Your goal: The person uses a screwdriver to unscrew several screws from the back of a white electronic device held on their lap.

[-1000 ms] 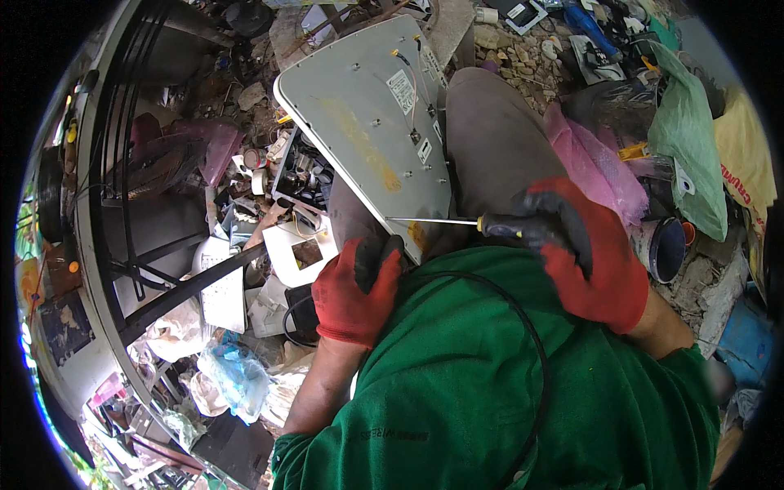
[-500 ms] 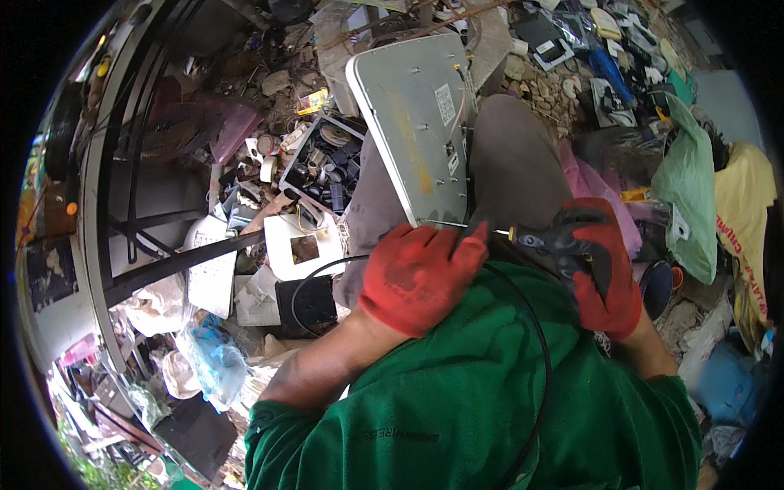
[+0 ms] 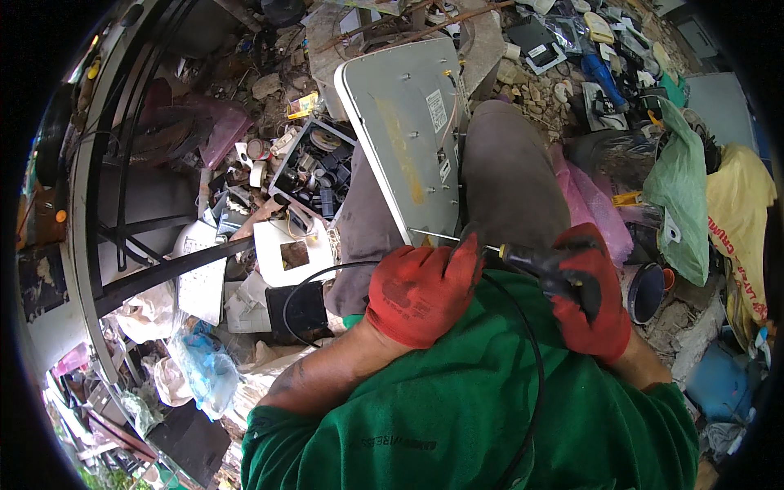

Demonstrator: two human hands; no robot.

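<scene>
A grey flat metal panel (image 3: 408, 139) with a pale rim leans across my thighs, studs and a small cable on its back. My left hand (image 3: 425, 296), in a red and black glove, is closed at the panel's near edge, its thumb and forefinger around the thin shaft of a screwdriver (image 3: 514, 255). The shaft tip lies by the panel's near corner. My right hand (image 3: 590, 294), gloved alike, is closed around the dark handle. A black cable (image 3: 535, 343) runs from under my left hand across my green shirt. What the left palm holds is hidden.
To the left stand a grey bin (image 3: 314, 167) of small dark parts, a white square frame (image 3: 290, 249) and a black metal bar (image 3: 175, 273). On the right hang a green bag (image 3: 682, 196) and a yellow sack (image 3: 739, 220). Scrap electronics (image 3: 600, 73) lie at the far right.
My right hand has closed more around the screwdriver's handle, which now tilts lower toward me. The left hand stays at the panel's near edge. The whole view has shifted slightly.
</scene>
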